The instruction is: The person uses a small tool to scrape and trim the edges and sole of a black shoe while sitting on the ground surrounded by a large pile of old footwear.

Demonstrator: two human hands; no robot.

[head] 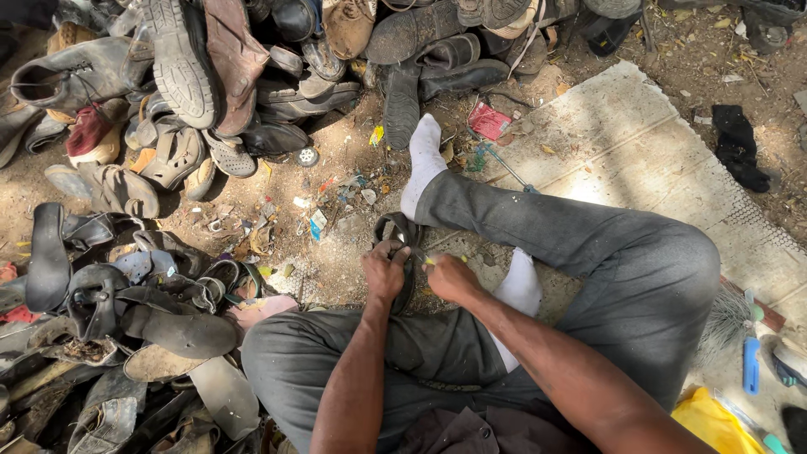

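I sit cross-legged on the ground in grey trousers and white socks. My left hand [385, 271] grips a dark worn sandal [402, 231] that rests on the dirt in front of my legs. Just to its right, my right hand [450, 277] is closed around a small tool with a yellowish-green tip [431, 261], pressed against the sandal's edge. The sandal's lower part is hidden by my hands.
Heaps of old shoes and sandals [176, 92] fill the left side and the top. A pale woven mat [639, 160] lies under my right leg. A screwdriver [508, 171], a blue-handled brush [751, 361] and a yellow bag [710, 420] lie to the right.
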